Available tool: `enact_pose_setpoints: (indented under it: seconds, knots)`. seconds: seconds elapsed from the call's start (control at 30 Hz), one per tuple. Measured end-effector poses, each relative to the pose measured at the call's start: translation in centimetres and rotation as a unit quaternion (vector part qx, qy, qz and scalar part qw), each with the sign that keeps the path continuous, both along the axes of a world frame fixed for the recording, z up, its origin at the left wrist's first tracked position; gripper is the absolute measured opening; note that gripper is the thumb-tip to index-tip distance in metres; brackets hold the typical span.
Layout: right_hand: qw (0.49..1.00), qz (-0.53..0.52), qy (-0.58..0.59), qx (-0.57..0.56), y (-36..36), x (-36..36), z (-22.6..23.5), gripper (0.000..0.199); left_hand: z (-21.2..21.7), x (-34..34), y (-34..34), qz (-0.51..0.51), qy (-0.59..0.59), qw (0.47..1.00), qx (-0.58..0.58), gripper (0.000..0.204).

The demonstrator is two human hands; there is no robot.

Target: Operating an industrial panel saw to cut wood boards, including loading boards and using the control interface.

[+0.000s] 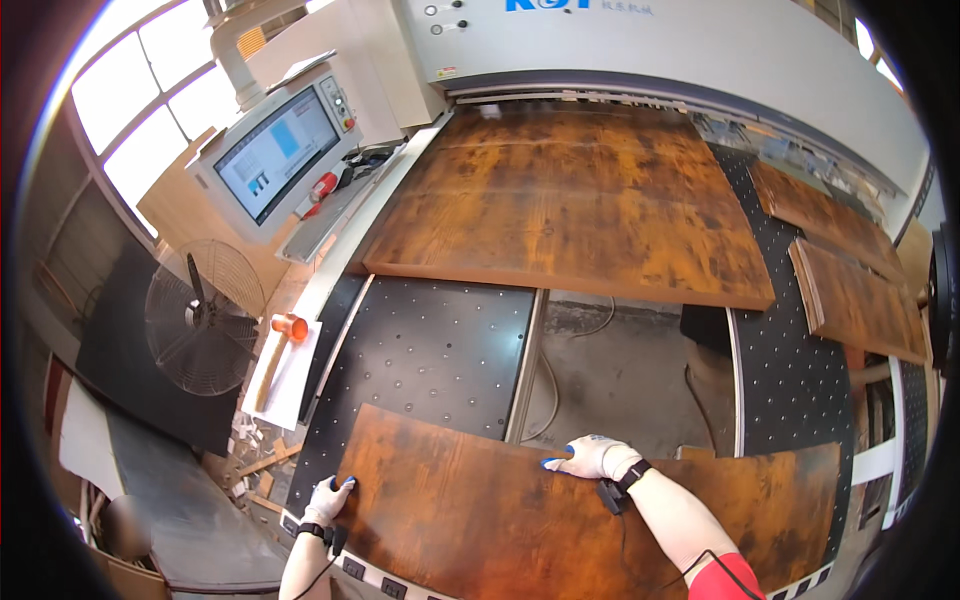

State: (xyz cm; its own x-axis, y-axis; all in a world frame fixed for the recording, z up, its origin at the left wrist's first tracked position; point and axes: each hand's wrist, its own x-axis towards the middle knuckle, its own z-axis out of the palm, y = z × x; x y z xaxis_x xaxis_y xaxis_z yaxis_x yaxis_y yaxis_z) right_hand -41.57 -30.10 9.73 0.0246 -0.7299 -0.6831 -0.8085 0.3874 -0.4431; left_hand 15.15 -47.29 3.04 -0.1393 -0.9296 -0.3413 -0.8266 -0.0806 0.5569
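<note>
A long rust-brown wood-grain panel (480, 510) lies across the near end of the black perforated machine table (430, 350). My left hand (328, 500), in a white glove with blue fingertips, grips the panel's left edge. My right hand (592, 456), gloved the same way, lies on the panel's far edge with its fingers curled over it. A dark band with a cable sits on each wrist. A much larger brown panel (570, 200) rests farther back on the table, reaching under the white machine housing (640, 50).
A tilted control screen (275, 155) stands at the upper left, a round wire fan (200, 315) below it. An orange-headed mallet (285, 335) lies on a white board. Narrow brown panels (850, 280) are stacked at the right. Bare floor with cables shows between the table strips.
</note>
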Motion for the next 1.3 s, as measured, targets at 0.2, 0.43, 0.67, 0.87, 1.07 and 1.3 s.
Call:
enact_pose_setpoints:
  seconds: [0.2, 0.43, 0.67, 0.87, 1.07, 1.3]
  knots:
    - [0.999, -0.033, -0.006, -0.034, 6.0, -4.5, -2.2, 0.089, 0.8, -7.0, 2.5, -0.036, -0.017, 0.999, 0.021, 0.045]
    - [0.984, -0.047, 0.049, -0.164, 12.9, -8.5, -2.3, 0.073, -2.1, -6.3, 7.8, -0.019, 0.17, 0.983, 0.067, 0.047]
    - [0.826, -0.225, 0.321, -0.405, 35.3, -14.8, -3.3, 0.057, 3.9, -21.6, 20.9, -0.035, 0.122, 0.987, 0.097, 0.041]
    - [0.75, -0.43, 0.412, -0.288, 56.8, -18.0, -2.6, 0.07, 7.7, -28.6, 30.6, -0.015, 0.155, 0.975, 0.158, 0.033]
    - [0.755, -0.453, 0.402, -0.251, 65.0, -21.3, -3.1, 0.074, -1.9, -28.3, 31.0, 0.036, 0.151, 0.961, 0.23, 0.032]
    - [0.753, -0.45, 0.413, -0.244, 65.6, -22.2, -3.8, 0.076, -10.4, -23.1, 25.5, 0.003, 0.195, 0.958, 0.208, 0.078]
